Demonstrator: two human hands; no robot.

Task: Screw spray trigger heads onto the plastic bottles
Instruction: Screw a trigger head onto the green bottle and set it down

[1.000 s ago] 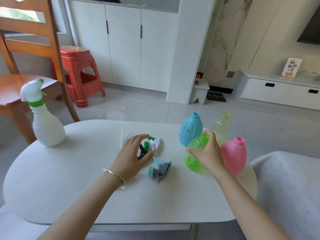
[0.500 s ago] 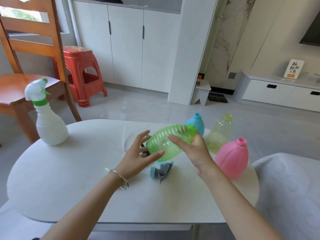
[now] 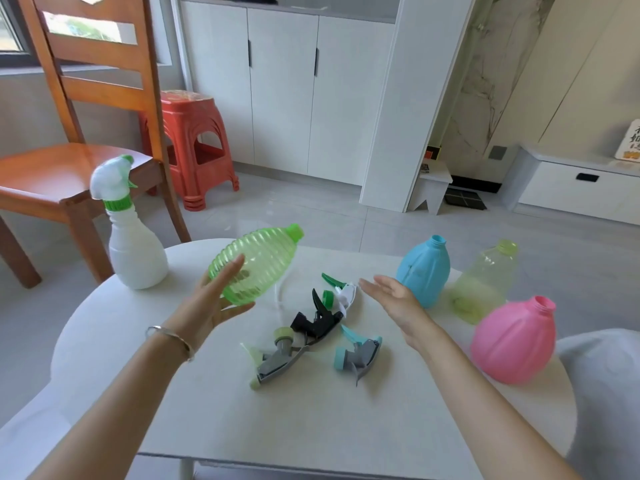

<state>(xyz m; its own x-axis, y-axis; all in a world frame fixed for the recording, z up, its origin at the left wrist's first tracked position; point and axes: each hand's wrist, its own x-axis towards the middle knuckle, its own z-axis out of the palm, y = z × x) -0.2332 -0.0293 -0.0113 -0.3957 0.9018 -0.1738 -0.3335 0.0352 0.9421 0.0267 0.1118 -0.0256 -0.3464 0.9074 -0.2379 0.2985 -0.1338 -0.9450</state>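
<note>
My left hand [image 3: 207, 306] holds a ribbed green bottle [image 3: 256, 263] above the white table [image 3: 311, 410], tilted with its neck up and to the right. My right hand [image 3: 391, 299] hovers open over the table, holding nothing, just left of a blue bottle [image 3: 424, 270]. Loose trigger heads lie between my hands: a white and green one [image 3: 341, 292], a black one [image 3: 317, 318], a grey one with a pale green nozzle [image 3: 277, 358] and a grey and teal one [image 3: 358, 351]. A pale yellow-green bottle [image 3: 485, 282] and a pink bottle [image 3: 512, 341] stand at the right.
A white bottle with a white and green trigger head [image 3: 133, 233] stands at the table's far left. A wooden chair [image 3: 69, 133] and a red plastic stool [image 3: 194, 140] are behind it. A grey cushion [image 3: 606, 393] is at the right edge.
The green bottle went from my right hand to my left and moved left and up. My right hand let go and opened. The trigger heads under my left hand are now uncovered.
</note>
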